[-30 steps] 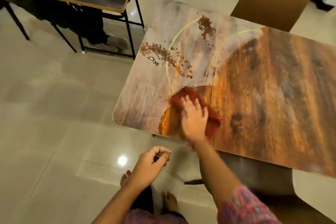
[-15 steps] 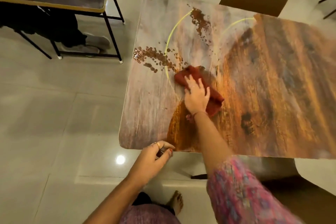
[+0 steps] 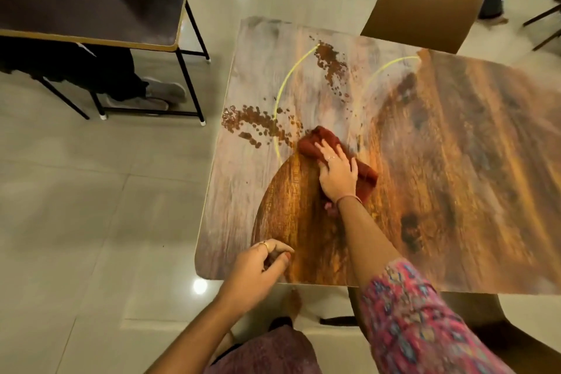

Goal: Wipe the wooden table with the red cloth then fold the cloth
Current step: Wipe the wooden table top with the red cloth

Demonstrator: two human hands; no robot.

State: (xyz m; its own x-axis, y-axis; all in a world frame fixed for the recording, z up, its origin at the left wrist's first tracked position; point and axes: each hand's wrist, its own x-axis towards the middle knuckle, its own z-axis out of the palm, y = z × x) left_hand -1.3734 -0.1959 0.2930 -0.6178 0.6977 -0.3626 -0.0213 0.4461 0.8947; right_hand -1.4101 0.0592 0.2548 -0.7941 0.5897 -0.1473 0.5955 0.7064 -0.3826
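Wooden counter: one, rounded corner at 7 o'clock, left edge running from 7 toward 11 o'clock, near edge running off toward 4 o'clock; bare tiled floor lies open all along the left edge, and broad bare counter surface extends toward 3 o'clock. Red cloth: one, bunched, lying on the counter a little left of its middle, long axis from 10 to 4 o'clock, its thicker end pointing to 10 o'clock and touching the nearest brown specks. Brown specks: two scattered patches, one at 9 o'clock of the cloth near the left edge, one at 12 o'clock of it, farther in. Right hand: one, laid flat on the cloth with fingers spread and straight, pressing it down; a ring on one finger, a thread at the wrist. Left hand: one, over the near corner at 7 o'clock, its grip narrow, fingers curled toward the thumb; whether it pinches anything cannot be told. Chair: one, tan, at the far edge at 1 o'clock. Dark table: one, on black legs, well apart at 10 o'clock, with a seated person's shoes beneath.
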